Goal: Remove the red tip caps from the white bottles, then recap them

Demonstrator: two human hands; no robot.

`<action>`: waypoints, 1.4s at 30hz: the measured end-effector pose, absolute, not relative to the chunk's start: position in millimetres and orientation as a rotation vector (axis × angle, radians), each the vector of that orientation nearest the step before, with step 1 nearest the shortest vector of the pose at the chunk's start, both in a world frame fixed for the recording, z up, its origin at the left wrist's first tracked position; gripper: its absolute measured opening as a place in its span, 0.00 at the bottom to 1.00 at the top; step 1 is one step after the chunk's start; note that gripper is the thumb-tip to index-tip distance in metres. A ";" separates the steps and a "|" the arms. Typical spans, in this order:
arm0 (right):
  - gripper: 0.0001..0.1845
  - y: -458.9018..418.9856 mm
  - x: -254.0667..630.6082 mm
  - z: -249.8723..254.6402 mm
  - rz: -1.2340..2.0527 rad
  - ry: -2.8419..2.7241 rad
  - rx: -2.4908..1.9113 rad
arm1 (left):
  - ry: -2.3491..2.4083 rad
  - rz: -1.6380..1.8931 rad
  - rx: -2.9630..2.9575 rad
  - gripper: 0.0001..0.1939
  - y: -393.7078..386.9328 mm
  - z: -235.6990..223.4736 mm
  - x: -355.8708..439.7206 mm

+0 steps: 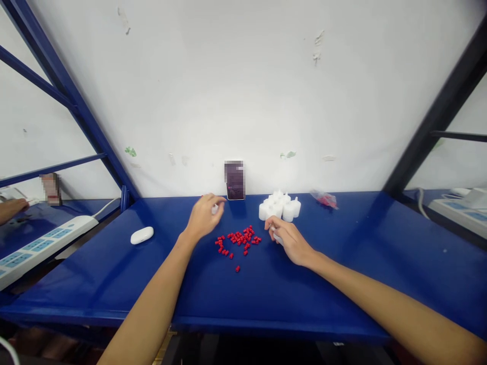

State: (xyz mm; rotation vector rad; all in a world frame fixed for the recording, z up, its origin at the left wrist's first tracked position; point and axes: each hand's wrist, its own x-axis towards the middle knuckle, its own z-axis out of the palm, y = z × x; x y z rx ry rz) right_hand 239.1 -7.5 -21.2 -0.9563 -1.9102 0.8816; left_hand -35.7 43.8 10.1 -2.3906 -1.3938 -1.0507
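My left hand (205, 215) is raised over the table, its thumb and fingers curled round a white piece (215, 209) that is mostly hidden. Close to the white bottles, my right hand (291, 241) is closed on another white piece (278, 237), which looks like one of those bottles and is largely covered by the fingers. The squat white bottles (288, 210) with pointed nozzles stand in a tight cluster just beyond the right hand. Between the two hands, many small red caps (238, 237) lie scattered, and a single red cap (238, 268) sits nearer the front edge.
A phone (236, 181) leans on the wall behind the blue table (323, 299). A clear bag with red pieces (325, 199) lies right of the bottles. On the left are a white oval case (142, 235), a power strip (45, 246) and another person's hand (13, 209).
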 end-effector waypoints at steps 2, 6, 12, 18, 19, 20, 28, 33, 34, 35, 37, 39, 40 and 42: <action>0.11 -7.3 239.1 -20.5 0.851 -1.921 -0.971 | -1.288 -0.835 -2.647 0.14 37.8 8.5 -18.5; 0.10 -6.8 237.9 -19.4 0.788 -1.939 -1.073 | -1.204 -0.552 -2.855 0.16 34.4 -0.3 5.7; 0.10 -5.0 235.4 -21.6 0.753 -2.031 -1.120 | -1.266 -0.463 -2.839 0.16 40.7 -8.5 14.5; 0.12 -7.4 235.4 -20.6 0.714 -2.100 -1.028 | -1.252 -0.609 -2.797 0.12 40.0 -8.9 22.4; 0.12 -7.6 235.9 -20.4 0.708 -2.088 -1.031 | -1.243 -0.697 -2.789 0.12 37.5 -7.9 24.9; 0.11 -7.7 236.6 -20.3 0.710 -2.062 -1.043 | -1.230 -0.803 -2.785 0.13 34.2 -6.7 28.1; 0.13 -4.6 242.2 -23.1 1.209 -1.709 -0.849 | -0.990 -1.507 -2.915 0.12 -1.2 0.1 61.2; 0.20 -4.5 240.5 -28.2 1.192 -1.682 -0.716 | -0.981 -1.633 -2.982 0.11 -5.9 -1.7 67.4; 0.21 -4.8 240.0 -28.4 1.193 -1.675 -0.715 | -0.990 -1.650 -2.988 0.11 -5.9 -2.1 67.6; 0.21 -5.1 239.6 -28.2 1.194 -1.670 -0.714 | -1.001 -1.670 -2.990 0.11 -5.9 -2.5 67.7; 0.19 -5.6 238.8 -27.3 1.207 -1.660 -0.709 | -1.024 -1.715 -2.986 0.11 -5.6 -3.7 68.0; 0.16 -5.8 238.0 -26.2 1.224 -1.647 -0.705 | -1.040 -1.751 -2.984 0.11 -5.3 -5.4 68.1; 0.15 -5.8 237.6 -25.7 1.234 -1.643 -0.707 | -1.040 -1.751 -2.988 0.11 -5.0 -6.2 68.2; 0.11 -6.0 237.1 -25.0 1.253 -1.635 -0.719 | -1.036 -1.712 -3.011 0.11 -4.6 -7.3 67.9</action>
